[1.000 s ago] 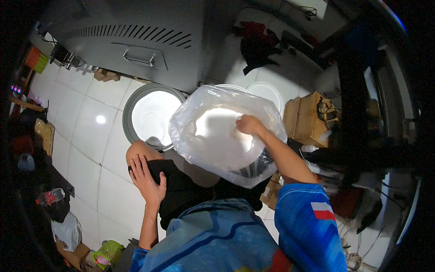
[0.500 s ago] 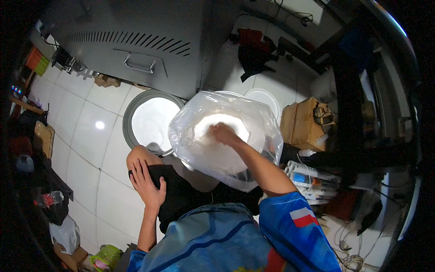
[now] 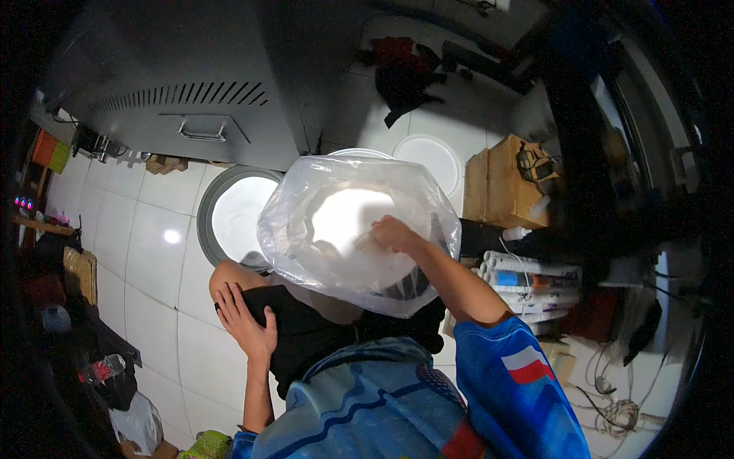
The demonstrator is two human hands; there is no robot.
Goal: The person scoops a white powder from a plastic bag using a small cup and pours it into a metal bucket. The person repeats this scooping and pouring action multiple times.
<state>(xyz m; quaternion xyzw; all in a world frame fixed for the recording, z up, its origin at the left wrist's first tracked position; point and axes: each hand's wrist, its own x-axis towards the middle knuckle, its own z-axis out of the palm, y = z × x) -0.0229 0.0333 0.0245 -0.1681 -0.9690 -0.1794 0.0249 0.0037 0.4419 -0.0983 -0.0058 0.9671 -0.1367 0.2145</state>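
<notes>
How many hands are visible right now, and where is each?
2: the left hand rests on the black shorts, near the left knee; the right hand is over the white contents of the open plastic bag. No others show.

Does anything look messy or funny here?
Yes! A black-and-red heap, maybe cloth, lies crumpled on the floor beyond the clear bag, and cords at lower right are tangled instead of tidy.
</notes>
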